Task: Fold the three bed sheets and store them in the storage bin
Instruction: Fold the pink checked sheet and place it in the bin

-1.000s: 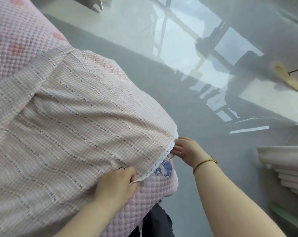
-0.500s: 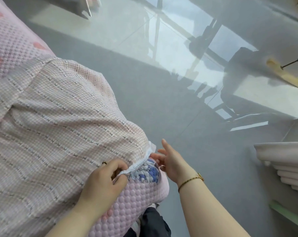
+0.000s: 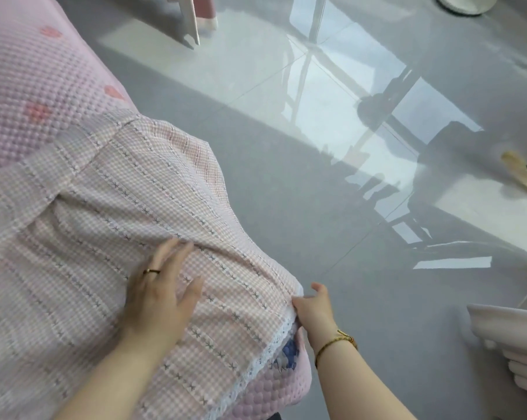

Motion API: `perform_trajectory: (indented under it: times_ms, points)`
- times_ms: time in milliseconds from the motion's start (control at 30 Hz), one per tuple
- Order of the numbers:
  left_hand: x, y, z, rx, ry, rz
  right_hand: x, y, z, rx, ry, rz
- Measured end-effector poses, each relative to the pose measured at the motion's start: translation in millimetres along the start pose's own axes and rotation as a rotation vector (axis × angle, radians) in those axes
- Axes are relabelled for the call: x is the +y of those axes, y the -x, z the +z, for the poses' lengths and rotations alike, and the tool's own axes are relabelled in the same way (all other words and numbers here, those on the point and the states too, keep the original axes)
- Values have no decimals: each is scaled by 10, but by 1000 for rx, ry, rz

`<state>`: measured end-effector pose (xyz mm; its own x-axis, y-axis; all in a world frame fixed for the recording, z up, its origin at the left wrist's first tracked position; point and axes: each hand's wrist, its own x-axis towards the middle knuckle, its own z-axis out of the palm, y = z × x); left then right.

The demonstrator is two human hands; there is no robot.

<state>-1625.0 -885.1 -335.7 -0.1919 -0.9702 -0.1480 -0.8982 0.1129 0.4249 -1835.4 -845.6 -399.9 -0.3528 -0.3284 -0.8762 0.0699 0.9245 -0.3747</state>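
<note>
A pink checked bed sheet (image 3: 104, 213) with a white lace hem lies spread over the corner of a pink quilted bed (image 3: 17, 74). My left hand (image 3: 159, 292), with a ring on one finger, lies flat on the sheet with fingers spread. My right hand (image 3: 312, 310), a gold bracelet on its wrist, pinches the sheet's lace edge at the bed corner, thumb raised. The storage bin is not in view.
Glossy grey floor tiles (image 3: 332, 147) fill the right side, with window reflections. A white ridged piece (image 3: 510, 344) sits at the right edge. A wooden piece (image 3: 525, 177) lies far right. White furniture legs (image 3: 192, 22) stand at the top.
My left hand let go of the lace edge and moved up onto the sheet, now flat. My right hand took hold of the sheet's edge at the corner.
</note>
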Motion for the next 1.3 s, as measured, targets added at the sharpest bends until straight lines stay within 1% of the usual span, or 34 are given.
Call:
perform_trajectory:
  times_ms: [33,67,100,133,200,233,267,333,400,467,500,567,633,733,867,900,967,1033,1100,1133,1200,1300]
  points:
    - [-130,-77,-25,-65,-20,-92,-11,9,-3,46,120,-29]
    - [-228,-137,-39,-114,-34,-139,-47,34,-6,110,253,-78]
    - [-339,-168,-44,-136,-43,-141,-140,72,43,169,354,-157]
    - [-396,-188,-37,-130,-56,-97,-250,147,96,209,398,-256]
    - [-485,-190,-45,-164,6,-82,-557,340,355,204,439,-496]
    - [-482,-195,-88,-183,106,-94,-715,444,515,180,474,-614]
    - [-531,-186,-177,-155,237,-122,-895,570,756,137,530,-744]
    - [-649,-166,-386,-33,438,-169,-1195,772,1208,62,627,-986]
    - [-863,-58,-633,183,508,-239,-1416,972,1652,-4,714,-1187]
    - [-1222,161,-896,380,477,-328,-1492,1152,2162,4,795,-1370]
    - [-1402,266,-1001,450,433,-396,-1475,1195,2374,39,813,-1444]
    - [-1812,472,-1222,560,314,-519,-1352,1175,2755,68,876,-1537]
    - [-2258,636,-1394,605,207,-620,-1173,1037,2998,106,936,-1610]
    - [-2916,742,-1610,560,91,-724,-1003,837,3139,203,878,-1647]
    - [-3639,737,-1868,427,1,-791,-962,752,3239,268,802,-1716]
    - [-3789,721,-1947,386,52,-828,-956,744,3270,280,798,-1732]
    - [-4022,682,-2123,264,242,-905,-938,713,3296,281,811,-1732]
    - [-4164,671,-2252,47,362,-910,-936,709,3272,289,822,-1738]
    - [-4264,693,-2350,-191,370,-884,-943,686,3265,290,839,-1734]
    - [-4291,711,-2367,-272,356,-872,-940,682,3269,292,841,-1730]
    - [-4302,713,-2347,-334,286,-842,-935,671,3264,306,842,-1737]
    - [-4308,694,-2291,-350,164,-779,-932,671,3273,323,837,-1743]
